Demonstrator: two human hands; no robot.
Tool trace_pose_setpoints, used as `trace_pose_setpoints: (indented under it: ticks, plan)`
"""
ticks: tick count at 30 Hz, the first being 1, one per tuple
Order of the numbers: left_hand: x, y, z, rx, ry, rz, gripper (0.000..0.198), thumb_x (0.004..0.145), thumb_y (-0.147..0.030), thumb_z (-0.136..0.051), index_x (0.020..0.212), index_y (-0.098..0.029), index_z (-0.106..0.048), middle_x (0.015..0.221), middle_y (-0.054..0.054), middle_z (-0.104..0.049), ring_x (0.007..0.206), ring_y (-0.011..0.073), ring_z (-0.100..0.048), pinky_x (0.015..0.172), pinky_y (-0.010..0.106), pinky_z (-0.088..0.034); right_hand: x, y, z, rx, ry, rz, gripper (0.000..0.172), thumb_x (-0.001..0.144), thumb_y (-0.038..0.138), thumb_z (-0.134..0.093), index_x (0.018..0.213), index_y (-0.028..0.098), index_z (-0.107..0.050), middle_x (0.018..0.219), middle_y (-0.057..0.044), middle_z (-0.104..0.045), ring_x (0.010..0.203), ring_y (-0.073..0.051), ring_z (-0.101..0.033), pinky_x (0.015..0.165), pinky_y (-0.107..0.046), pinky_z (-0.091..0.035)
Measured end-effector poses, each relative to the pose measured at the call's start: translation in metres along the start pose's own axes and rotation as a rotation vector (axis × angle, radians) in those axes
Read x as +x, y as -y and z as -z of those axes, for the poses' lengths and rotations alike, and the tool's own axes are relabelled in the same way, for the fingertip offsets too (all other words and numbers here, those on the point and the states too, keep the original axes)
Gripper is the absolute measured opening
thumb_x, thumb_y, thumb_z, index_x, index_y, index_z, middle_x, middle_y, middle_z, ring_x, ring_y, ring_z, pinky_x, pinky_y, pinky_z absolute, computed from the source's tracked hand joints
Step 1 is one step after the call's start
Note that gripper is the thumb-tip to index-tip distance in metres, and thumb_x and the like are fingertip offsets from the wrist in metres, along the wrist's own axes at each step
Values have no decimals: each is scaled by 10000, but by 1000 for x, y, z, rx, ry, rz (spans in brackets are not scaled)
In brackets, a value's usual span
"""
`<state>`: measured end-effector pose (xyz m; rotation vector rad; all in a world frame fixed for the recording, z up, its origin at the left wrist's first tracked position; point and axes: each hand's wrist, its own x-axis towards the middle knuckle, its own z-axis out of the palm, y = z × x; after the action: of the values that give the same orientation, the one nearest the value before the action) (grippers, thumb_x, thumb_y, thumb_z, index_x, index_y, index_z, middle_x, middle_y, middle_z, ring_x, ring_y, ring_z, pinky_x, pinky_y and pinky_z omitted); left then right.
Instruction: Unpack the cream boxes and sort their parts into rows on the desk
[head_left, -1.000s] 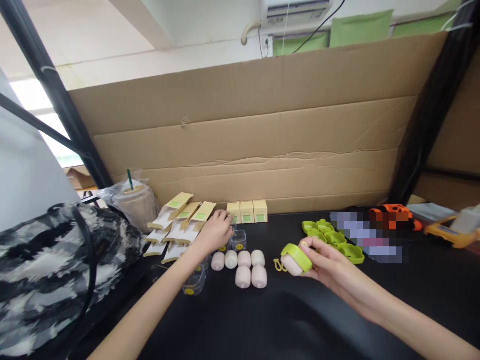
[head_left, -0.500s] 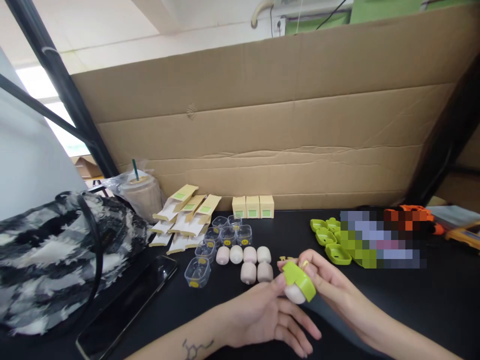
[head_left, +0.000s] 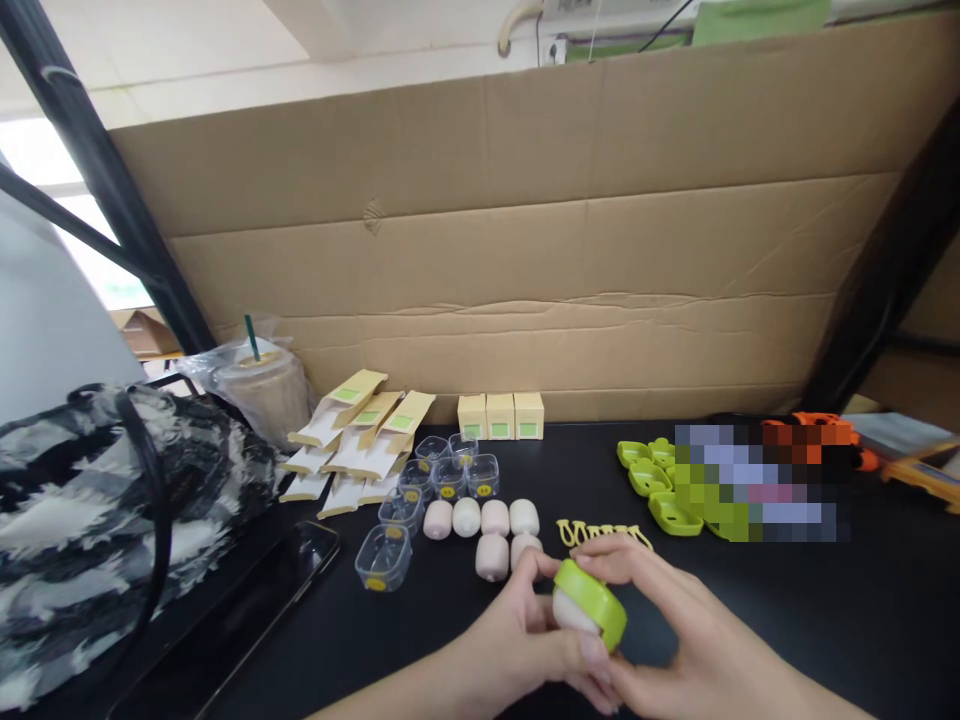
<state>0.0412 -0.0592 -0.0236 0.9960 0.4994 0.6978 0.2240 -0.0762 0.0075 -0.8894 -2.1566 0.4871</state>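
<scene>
Holding green cover (head_left: 594, 594) with pale rounded piece (head_left: 572, 612) partly inside, between left hand (head_left: 529, 630) and right hand (head_left: 671, 615), above surface (head_left: 322, 635). Likely light, fairly stiff, smooth enough to slip; best pinched at cover's sides.

The left hand (head_left: 517, 645), a second ago at the clear cups (head_left: 450, 478), now grips the pale piece (head_left: 572, 612) in its green cap (head_left: 594, 598); the right hand's (head_left: 679, 610) fingers have spread across the cap (leaving more yellow loops (head_left: 577, 533) showing behind).
</scene>
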Motion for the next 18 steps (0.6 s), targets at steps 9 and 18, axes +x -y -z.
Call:
trace_pose_setpoints:
  ticks: [9, 18]
  plan:
    - [-8, -11, -9, 142, -64, -39, 638, 658, -446, -785, 964, -207, -278, 787, -31, -586, 583, 44, -544, 630, 229, -448, -1, 5, 3, 188, 115, -32, 352, 801, 126, -604, 1051, 293, -421, 1216, -50, -536, 941, -175, -664, 773, -252, -553]
    - [-8, 0, -9, 165, 47, -52, 693, 706, -513, -720, 1097, -226, -224, 837, -30, -479, 587, 45, -405, 578, 216, -343, -3, 11, -3, 174, 107, -101, 470, 649, -13, -534, 1007, 280, -453, 1149, -37, -563, 1078, -237, -599, 822, -279, -513]
